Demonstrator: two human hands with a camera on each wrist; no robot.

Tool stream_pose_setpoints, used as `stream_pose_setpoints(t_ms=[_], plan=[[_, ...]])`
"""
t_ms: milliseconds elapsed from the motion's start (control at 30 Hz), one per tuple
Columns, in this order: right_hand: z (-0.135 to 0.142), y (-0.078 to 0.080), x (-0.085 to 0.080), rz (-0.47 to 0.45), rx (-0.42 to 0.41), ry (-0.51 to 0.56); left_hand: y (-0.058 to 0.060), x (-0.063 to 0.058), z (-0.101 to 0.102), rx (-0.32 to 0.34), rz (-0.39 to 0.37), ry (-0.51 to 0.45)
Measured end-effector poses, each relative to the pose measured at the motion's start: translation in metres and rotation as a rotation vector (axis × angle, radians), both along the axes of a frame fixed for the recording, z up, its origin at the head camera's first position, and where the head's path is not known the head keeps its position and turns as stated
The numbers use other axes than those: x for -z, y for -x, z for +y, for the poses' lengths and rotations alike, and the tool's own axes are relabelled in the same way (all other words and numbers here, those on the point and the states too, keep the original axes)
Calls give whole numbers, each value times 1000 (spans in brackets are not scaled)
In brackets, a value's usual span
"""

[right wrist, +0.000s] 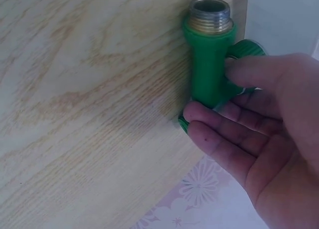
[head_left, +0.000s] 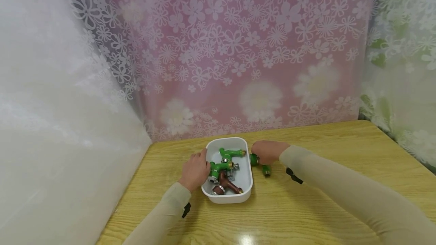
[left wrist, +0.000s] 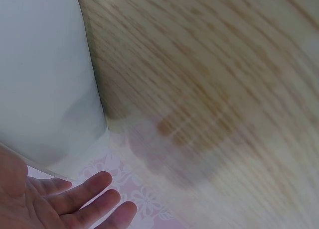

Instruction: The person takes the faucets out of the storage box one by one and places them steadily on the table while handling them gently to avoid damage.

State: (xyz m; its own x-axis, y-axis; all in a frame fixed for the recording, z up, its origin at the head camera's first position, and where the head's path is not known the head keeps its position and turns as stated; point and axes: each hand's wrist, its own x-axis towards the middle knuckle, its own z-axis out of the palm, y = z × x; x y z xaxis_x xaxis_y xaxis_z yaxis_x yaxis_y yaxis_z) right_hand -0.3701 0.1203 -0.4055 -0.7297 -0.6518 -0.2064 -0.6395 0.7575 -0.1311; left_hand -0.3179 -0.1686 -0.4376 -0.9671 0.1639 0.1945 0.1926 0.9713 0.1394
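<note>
Fingers (right wrist: 224, 147) of a person's right hand (head_left: 270, 151) grip a green tap with a threaded metal end (right wrist: 207, 64) just outside the right edge of a white, round-cornered tub (head_left: 229, 199), which stands near the far edge of a yellowish wood-grained table (head_left: 282, 218). At the tub's left edge, the left hand (head_left: 195, 171) rests, its fingers extended and slightly parted, while two more green taps (head_left: 234, 153) and a brown tap (head_left: 223, 180) lie inside.

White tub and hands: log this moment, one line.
left hand: at rim of white tub | right hand: grips green tap outside tub | in tub: two green taps, brown tap
</note>
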Motion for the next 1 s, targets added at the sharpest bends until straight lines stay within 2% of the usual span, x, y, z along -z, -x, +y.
stream_pose_setpoints(t_ms=[500,1000], plan=[[5,5,-4,-11,5,-8,-1,-1,-1,16,14,16],[1,-7,-33,104,-62,-51,-1,-1,-1,10,5,7]])
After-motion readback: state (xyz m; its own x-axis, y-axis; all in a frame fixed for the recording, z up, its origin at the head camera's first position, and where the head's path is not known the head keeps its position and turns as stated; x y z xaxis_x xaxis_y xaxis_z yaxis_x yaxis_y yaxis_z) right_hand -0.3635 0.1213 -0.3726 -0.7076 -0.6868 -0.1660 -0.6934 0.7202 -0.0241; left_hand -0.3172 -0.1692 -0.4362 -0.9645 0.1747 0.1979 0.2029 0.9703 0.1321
